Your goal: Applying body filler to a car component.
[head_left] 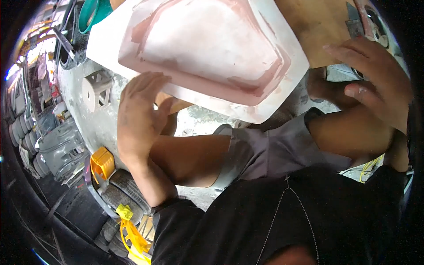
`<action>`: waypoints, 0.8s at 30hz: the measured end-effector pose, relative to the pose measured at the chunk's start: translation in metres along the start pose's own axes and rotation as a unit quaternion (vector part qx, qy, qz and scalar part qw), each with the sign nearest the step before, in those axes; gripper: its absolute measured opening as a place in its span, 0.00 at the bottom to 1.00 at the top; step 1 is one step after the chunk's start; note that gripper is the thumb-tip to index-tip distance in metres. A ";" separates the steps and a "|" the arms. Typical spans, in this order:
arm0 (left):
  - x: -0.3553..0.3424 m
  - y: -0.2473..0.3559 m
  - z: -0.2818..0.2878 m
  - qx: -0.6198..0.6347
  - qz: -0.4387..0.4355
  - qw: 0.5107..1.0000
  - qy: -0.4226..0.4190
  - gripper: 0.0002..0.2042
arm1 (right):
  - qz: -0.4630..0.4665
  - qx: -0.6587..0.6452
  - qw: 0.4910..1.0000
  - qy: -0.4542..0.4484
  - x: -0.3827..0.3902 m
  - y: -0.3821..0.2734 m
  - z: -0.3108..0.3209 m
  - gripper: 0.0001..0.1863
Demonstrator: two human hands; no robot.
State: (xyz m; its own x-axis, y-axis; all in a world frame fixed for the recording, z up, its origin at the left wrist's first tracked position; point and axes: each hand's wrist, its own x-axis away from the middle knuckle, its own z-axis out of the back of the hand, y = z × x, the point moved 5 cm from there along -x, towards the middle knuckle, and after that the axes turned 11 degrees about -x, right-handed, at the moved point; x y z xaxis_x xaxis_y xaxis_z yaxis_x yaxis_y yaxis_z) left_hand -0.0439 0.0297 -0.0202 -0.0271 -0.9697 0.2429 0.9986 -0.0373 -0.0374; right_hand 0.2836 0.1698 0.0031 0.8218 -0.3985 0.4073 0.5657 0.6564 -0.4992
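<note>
A white panel [207,48] with a raised, angular border and pinkish, filler-like patches lies in front of my lap. My left hand [139,110] is at its near left edge, fingers bent over the rim and thumb just below it. My right hand [375,75] is raised off the panel's right side, above a brown board or cardboard sheet [311,26]. Its fingers and thumb are apart, and nothing shows between them. Pale residue marks the right fingertips.
A white slotted plastic piece [96,91] stands on the floor at left, with a teal container [95,15] beyond. Nearer are a yellow-orange container [102,162], tyres [128,190] and a yellow strap [132,234]. A flat grey blade-like piece [353,26] lies far right.
</note>
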 end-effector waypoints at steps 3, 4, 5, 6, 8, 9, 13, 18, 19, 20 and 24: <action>0.005 -0.014 0.001 -0.024 0.047 0.998 0.015 0.20 | 0.035 0.002 0.999 0.018 0.001 0.010 -0.007 0.36; 0.008 -0.016 -0.001 -0.029 0.050 0.998 0.012 0.20 | 0.036 0.015 0.999 0.029 0.000 0.011 -0.009 0.36; 0.010 -0.017 -0.002 -0.031 0.041 0.999 0.013 0.20 | 0.041 0.011 0.999 0.030 -0.002 0.012 -0.010 0.36; 0.008 -0.016 -0.002 -0.027 0.026 0.999 0.017 0.19 | 0.043 0.009 0.999 0.021 -0.001 0.012 -0.008 0.36; 0.004 -0.012 -0.003 -0.018 0.021 1.000 0.014 0.22 | 0.041 0.007 0.999 0.011 0.003 0.013 -0.003 0.36; 0.007 -0.013 -0.002 -0.016 0.027 0.999 0.007 0.24 | 0.048 0.000 0.999 0.001 0.001 0.013 -0.002 0.36; 0.017 -0.035 -0.003 -0.060 0.122 0.991 0.016 0.31 | 0.063 0.050 0.997 0.012 0.002 0.021 -0.010 0.36; 0.020 -0.041 -0.010 -0.045 0.122 0.991 -0.023 0.41 | 0.035 0.049 0.998 0.034 0.010 0.023 -0.012 0.33; 0.019 -0.033 -0.010 -0.046 0.104 0.993 -0.043 0.42 | 0.014 0.017 0.999 0.037 0.009 0.024 -0.012 0.33; 0.019 -0.031 -0.011 -0.048 0.103 0.993 -0.044 0.42 | 0.014 0.015 0.999 0.038 0.008 0.025 -0.013 0.33; 0.021 -0.023 -0.017 -0.046 0.075 0.993 -0.076 0.40 | 0.058 0.017 0.997 0.044 0.008 0.024 -0.016 0.32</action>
State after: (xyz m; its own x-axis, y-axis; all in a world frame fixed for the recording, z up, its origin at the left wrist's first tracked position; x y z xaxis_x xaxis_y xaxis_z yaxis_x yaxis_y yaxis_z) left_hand -0.0685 0.0064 -0.0308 0.1363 -0.9186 0.3709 0.9824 0.0770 -0.1702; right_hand 0.3052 0.1720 -0.0176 0.8853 -0.3726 0.2783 0.4650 0.7219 -0.5125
